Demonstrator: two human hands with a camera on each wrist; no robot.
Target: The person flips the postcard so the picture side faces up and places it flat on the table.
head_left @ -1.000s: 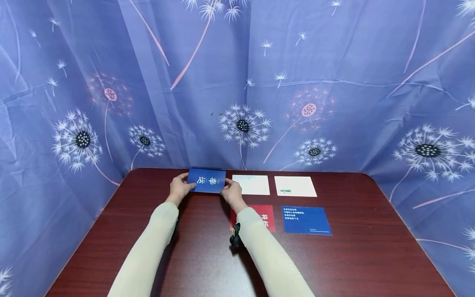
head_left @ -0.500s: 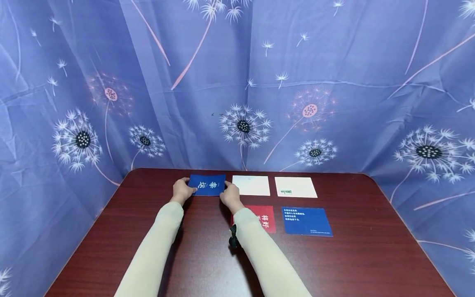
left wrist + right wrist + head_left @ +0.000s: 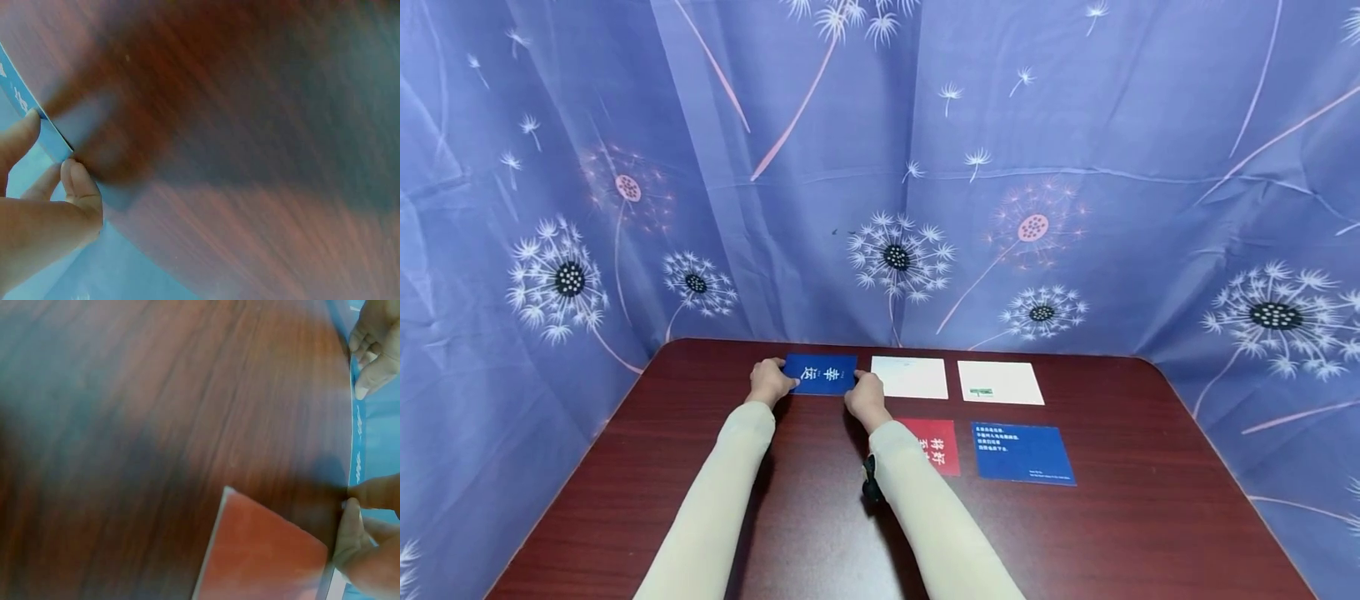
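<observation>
A blue card with large white characters lies near the back edge of the table, left of the other cards. My left hand pinches its left side, the thumb over the printed face. At the opposite side, my right hand holds the near right corner between thumb and fingers. In the left wrist view, the left fingers curl at the card's corner. The right wrist view has the right hand at one end of the card and the left hand at the other.
To the right are two white cards in the same row. A red card, partly covered by the right forearm, and a second blue card lie nearer on the brown table. A dandelion-print curtain hangs behind.
Between both hands, the blue card has come down from a raised position and slightly nearer to me, now lying flat. The other cards keep their places; the head view has shifted slightly.
</observation>
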